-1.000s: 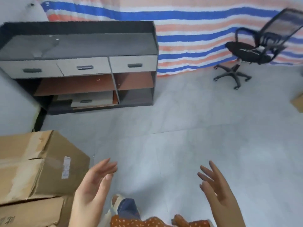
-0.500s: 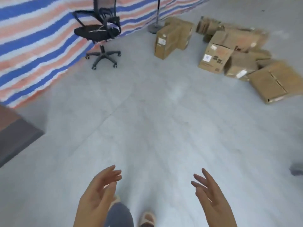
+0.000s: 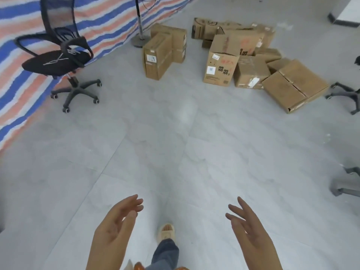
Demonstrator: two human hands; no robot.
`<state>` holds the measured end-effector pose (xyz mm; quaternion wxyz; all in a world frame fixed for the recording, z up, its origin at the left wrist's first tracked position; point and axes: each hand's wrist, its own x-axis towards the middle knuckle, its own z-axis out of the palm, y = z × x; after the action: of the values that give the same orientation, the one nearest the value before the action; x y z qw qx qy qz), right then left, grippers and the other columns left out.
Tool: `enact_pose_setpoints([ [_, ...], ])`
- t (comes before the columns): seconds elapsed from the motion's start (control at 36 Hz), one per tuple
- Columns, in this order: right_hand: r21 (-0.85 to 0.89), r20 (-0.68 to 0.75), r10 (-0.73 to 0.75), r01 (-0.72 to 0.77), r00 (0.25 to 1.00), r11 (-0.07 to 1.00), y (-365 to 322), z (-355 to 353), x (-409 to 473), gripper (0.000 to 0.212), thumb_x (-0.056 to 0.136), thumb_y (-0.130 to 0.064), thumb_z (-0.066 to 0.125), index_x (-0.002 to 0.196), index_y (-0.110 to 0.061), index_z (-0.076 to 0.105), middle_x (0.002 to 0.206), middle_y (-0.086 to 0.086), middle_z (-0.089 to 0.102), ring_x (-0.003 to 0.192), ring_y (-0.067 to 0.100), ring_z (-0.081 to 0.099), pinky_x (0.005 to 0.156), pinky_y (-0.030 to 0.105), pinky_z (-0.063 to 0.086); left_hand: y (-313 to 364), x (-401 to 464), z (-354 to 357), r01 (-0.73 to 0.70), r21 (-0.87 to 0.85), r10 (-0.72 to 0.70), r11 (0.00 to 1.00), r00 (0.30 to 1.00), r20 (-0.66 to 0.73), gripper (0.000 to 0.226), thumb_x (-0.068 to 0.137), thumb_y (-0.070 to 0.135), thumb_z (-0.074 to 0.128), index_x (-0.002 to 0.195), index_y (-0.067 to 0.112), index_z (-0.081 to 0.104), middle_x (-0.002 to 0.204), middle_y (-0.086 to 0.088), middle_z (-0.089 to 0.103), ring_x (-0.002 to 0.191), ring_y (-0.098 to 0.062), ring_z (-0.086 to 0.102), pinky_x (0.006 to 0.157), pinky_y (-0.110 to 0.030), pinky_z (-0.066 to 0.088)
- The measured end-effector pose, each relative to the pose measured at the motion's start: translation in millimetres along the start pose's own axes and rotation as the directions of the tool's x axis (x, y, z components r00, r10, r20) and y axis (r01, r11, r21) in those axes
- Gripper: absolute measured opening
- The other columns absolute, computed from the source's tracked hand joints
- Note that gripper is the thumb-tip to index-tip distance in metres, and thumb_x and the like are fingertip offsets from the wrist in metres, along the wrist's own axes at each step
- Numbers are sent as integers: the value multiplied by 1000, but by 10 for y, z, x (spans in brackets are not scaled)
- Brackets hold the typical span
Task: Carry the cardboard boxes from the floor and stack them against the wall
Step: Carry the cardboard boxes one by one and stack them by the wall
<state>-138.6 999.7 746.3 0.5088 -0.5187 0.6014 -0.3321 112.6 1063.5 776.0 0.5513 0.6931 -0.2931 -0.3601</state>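
Both hands are held out low, fingers relaxed and spread, nothing gripped: left hand, right hand. Below them a beige slipper is planted on the grey tiled floor. Farther off, brown cardboard boxes are clustered on that floor, with a black mesh office chair well to their left, before a striped tarpaulin.

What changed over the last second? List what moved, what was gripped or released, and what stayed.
The view swung away from the cabinet and the stacked boxes by the wall, towards the loose cardboard boxes on the floor; they and the office chair now look nearer. Nothing was taken hold of or let go. The left hand and the right hand stay open and empty, held out in front.
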Motion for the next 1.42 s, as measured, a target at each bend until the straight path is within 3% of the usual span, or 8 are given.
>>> enact_pose_setpoints([
  [0.31,35,-171,30,-24,985,999,-441,-18,1276,57,90,-1,56,115,-53,58,103,-31,66,93,-7,65,73,1,43,454,1591,774,-33,48,24,998,981,191,33,91,-6,55,100,22,72,100,3,73,94,-13,69,91,-36,48],
  [0.42,56,-237,83,-72,968,996,-442,-200,1732,49,91,0,56,116,-42,54,98,-32,66,90,-10,64,71,0,42,575,1992,1166,-11,89,-11,996,968,250,29,76,21,54,92,38,71,99,4,74,94,-12,69,90,-34,49],
  [0.64,30,-249,64,-59,966,998,-567,-845,3224,47,90,-2,58,118,-39,53,101,-32,66,92,-4,66,73,1,44,801,3000,2458,-30,51,15,998,966,258,23,81,24,59,96,37,70,101,3,73,95,-13,69,91,-37,49],
  [0.72,33,-268,40,-32,963,999,-767,-1236,3805,45,91,-3,56,122,-37,54,106,-28,67,95,-1,67,79,11,50,942,3306,3002,-34,26,26,999,966,259,29,89,10,62,95,36,71,100,1,74,94,-13,69,91,-36,49],
  [0.83,18,-272,36,-33,962,999,-944,-1650,4539,43,93,-8,54,123,-39,53,109,-26,67,98,1,66,88,29,51,1175,3727,3645,-73,38,59,997,952,301,24,78,27,61,91,44,71,101,5,73,94,-11,69,89,-30,51],
  [1.08,-47,-159,92,-101,983,994,-1141,-1905,5888,44,93,-9,55,118,-44,51,104,-34,64,94,-6,65,80,8,48,1353,4728,4392,-4,69,-11,998,976,216,39,87,9,63,87,47,71,98,6,74,92,-10,69,90,-33,49],
  [1.19,-37,-160,99,-106,982,994,-1273,-1866,6587,44,93,-9,55,119,-45,50,104,-36,63,94,-8,64,78,4,45,1424,5372,4715,14,77,-29,997,981,193,29,76,25,55,90,46,70,98,7,73,93,-10,69,90,-34,48],
  [1.42,54,-304,120,-109,945,993,-1777,-1582,8235,42,93,-11,55,117,-46,53,109,-28,66,100,4,66,95,41,49,1859,7170,5327,-33,68,13,997,961,276,32,92,-2,52,101,23,69,98,9,73,94,-10,68,90,-30,50],
])
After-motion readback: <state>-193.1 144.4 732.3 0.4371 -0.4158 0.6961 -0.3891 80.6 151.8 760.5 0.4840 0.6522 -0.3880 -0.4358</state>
